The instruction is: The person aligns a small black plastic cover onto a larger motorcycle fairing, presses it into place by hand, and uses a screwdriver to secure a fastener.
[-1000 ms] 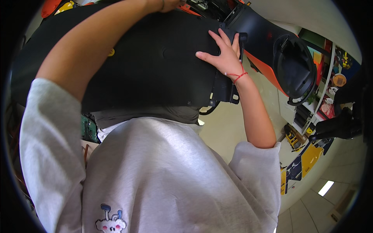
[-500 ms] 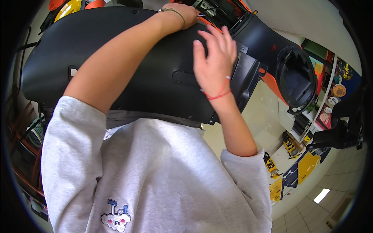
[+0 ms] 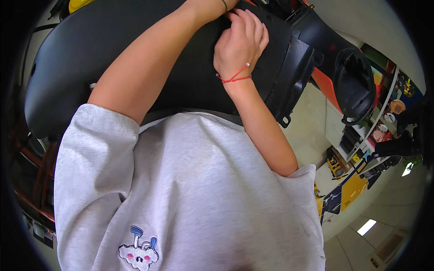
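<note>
A large smooth black panel (image 3: pixel 104 40) with rounded ends lies across in front of me. My left hand (image 3: pixel 221 5) reaches over it to the far side, a dark cord round its wrist. The top edge of the picture cuts this hand off, so its fingers are hidden. Just below and right of it, my right hand (image 3: pixel 242 40) rests on the panel, a red string bracelet at the wrist. Its fingers lie side by side, slightly bent, the tips near my left wrist. I see nothing held in it.
Beyond the panel is a dark compartment with orange edging (image 3: pixel 275 8). A black bracket (image 3: pixel 296 77) and a round black-rimmed housing (image 3: pixel 355 86) stand to the right. Shelves with various goods (image 3: pixel 384 115) are farther right. Dark wooden furniture (image 3: pixel 34 176) is at the left.
My right hand has moved from raised with spread fingers down onto the panel beside my left wrist. My left hand has slid farther out past the top edge. The view has shifted slightly.
</note>
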`<state>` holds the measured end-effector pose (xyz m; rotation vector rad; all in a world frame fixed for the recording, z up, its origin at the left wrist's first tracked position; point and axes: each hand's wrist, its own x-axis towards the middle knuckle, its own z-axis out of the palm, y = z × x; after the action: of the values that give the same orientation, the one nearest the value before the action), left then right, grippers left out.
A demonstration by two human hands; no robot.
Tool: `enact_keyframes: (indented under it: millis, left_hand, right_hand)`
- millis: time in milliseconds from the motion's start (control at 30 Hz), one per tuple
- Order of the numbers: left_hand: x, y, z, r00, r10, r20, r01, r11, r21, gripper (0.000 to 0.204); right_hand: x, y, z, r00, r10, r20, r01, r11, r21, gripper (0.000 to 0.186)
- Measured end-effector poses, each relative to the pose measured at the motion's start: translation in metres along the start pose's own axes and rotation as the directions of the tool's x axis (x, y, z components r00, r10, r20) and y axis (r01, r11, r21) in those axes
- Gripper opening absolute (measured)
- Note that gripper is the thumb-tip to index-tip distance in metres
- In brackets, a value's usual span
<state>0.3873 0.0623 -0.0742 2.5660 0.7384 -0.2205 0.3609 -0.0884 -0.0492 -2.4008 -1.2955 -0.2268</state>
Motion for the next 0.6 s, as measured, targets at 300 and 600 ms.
enact_keyframes:
  millis: [300,600]
  left_hand:
    - [0.009,-0.015,0.003,0.999,-0.011,-0.035,0.014,0.998,0.068,0.028]
    - [0.0,-0.007,-0.016,0.998,0.002,0.065,0.003,0.997,-0.075,0.037]
  right_hand:
    - [0.018,-0.022,0.036,0.979,0.189,-0.074,-0.187,0.982,0.038,0.03]
    - [0.026,-0.016,-0.012,0.994,0.063,0.085,-0.069,0.996,0.06,0.024]
